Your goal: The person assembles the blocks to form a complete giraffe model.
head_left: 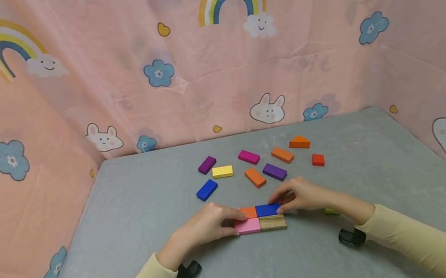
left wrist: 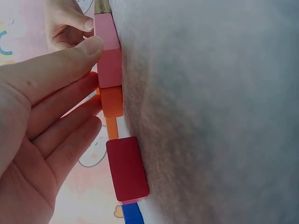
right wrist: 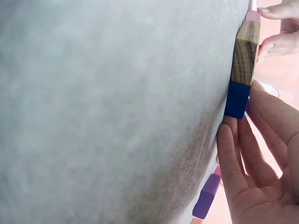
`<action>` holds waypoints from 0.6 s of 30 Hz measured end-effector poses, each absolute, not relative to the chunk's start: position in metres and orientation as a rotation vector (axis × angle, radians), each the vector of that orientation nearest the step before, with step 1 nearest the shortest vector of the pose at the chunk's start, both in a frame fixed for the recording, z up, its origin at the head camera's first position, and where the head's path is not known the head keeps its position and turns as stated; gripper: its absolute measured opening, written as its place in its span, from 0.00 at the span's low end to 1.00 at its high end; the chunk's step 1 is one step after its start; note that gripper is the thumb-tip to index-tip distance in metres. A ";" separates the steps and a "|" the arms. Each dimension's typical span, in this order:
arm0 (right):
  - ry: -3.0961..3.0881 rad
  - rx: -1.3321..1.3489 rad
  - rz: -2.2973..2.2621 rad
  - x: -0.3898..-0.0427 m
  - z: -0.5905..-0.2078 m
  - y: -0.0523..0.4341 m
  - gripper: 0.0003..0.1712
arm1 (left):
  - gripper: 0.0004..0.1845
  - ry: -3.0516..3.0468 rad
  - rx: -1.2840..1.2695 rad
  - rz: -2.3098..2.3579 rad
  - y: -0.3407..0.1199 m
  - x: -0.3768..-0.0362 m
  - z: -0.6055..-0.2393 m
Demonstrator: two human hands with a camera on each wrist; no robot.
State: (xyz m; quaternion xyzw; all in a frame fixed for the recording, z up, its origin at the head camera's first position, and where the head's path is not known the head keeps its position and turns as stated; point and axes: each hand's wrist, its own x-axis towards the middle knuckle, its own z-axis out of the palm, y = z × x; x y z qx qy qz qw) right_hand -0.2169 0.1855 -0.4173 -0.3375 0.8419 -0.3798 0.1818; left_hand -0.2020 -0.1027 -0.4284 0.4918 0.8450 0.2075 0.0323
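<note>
While left hand (head_left: 207,225) fingers press pink block (head_left: 247,226), right hand (head_left: 302,196) fingers press blue block (head_left: 267,209); both hands flat, gripping nothing.

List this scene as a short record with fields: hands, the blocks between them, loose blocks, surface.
left hand: straight fingers touch the pink block and orange block
right hand: fingertips press the blue block
cluster: orange and blue behind, pink and wooden block in front, pushed together flat
loose blocks: yellow block, purple block, red cube and others farther back
surface: grey table, pink patterned curtain around it
</note>
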 end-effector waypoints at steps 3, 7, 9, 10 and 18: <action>2.386 -0.969 -1.061 -0.224 -0.429 0.189 0.16 | 0.18 2.605 1.517 0.636 -0.103 -0.202 -0.429; 2.367 -0.967 -1.074 -0.222 -0.424 0.188 0.15 | 0.18 2.605 1.519 0.632 -0.103 -0.203 -0.429; 2.366 -0.951 -1.075 -0.220 -0.421 0.187 0.16 | 0.19 2.605 1.518 0.629 -0.103 -0.202 -0.428; 2.368 -0.944 -1.073 -0.219 -0.420 0.186 0.16 | 0.19 2.607 1.518 0.627 -0.103 -0.202 -0.428; 2.388 -0.946 -1.052 -0.229 -0.436 0.191 0.16 | 0.18 2.613 1.525 0.624 -0.103 -0.202 -0.428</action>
